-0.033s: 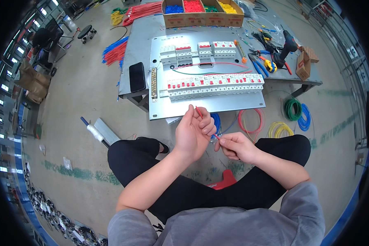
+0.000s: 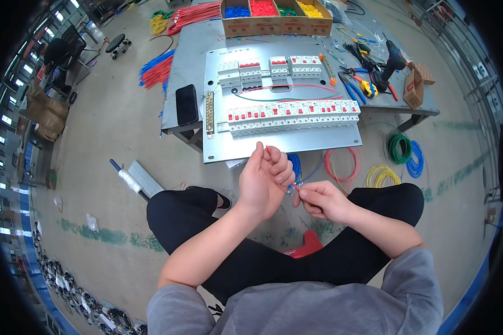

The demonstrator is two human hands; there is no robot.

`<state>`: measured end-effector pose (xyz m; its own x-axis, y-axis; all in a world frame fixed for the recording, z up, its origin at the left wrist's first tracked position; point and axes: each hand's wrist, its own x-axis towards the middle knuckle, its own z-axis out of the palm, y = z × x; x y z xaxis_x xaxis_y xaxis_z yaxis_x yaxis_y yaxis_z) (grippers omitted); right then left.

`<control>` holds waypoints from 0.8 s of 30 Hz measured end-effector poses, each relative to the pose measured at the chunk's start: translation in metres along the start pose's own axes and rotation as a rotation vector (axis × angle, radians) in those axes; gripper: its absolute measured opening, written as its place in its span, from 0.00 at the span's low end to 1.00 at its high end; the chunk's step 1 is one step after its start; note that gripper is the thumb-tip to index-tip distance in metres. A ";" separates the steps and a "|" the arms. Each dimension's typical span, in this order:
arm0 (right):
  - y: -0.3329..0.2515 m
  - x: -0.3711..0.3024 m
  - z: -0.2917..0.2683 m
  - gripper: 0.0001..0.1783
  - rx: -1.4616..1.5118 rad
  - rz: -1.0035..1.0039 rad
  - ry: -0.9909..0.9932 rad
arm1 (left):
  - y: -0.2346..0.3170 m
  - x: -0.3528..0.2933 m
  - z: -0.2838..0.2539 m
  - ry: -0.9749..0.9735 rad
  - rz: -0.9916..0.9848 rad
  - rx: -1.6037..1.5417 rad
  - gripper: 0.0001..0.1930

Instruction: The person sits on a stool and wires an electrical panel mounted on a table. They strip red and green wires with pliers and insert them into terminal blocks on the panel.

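Note:
A short red wire runs between my two hands, just in front of the mounting plate's near edge. My left hand is curled round it, and a bit of red shows at the index fingertip. Its other end sits in the pinched thumb and fingers of my right hand. The metal mounting plate carries a long row of white circuit breakers with red switches, and smaller breaker groups behind. Loose red and green wires lie between the rows. A brass terminal bar stands at the left.
The plate overhangs the near edge of the grey table. A black phone lies left. Pliers and a power drill lie right. A cardboard box of coloured caps stands behind. Wire coils rest on the floor.
Less of the red wire shows at my left fingertips than before. Both hands hold nearly the same place.

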<state>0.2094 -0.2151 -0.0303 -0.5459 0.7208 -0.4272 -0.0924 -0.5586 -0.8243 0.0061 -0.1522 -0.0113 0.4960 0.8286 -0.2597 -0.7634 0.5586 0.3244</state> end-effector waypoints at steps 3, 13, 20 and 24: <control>0.006 -0.003 0.003 0.19 0.007 0.001 -0.012 | -0.001 0.000 0.004 0.002 -0.021 0.058 0.25; -0.001 0.005 0.007 0.13 -0.527 -0.156 0.251 | 0.019 0.021 -0.008 0.275 0.278 0.074 0.19; -0.001 0.014 -0.001 0.13 -0.660 -0.344 0.346 | 0.026 0.030 -0.013 0.223 0.339 0.059 0.11; -0.012 0.017 -0.005 0.12 -0.710 -0.273 0.363 | 0.027 0.030 -0.018 0.083 0.337 0.142 0.16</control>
<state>0.2050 -0.1942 -0.0296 -0.2676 0.9482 -0.1714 0.4294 -0.0419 -0.9021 -0.0068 -0.1128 -0.0265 0.1873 0.9643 -0.1874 -0.8100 0.2595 0.5259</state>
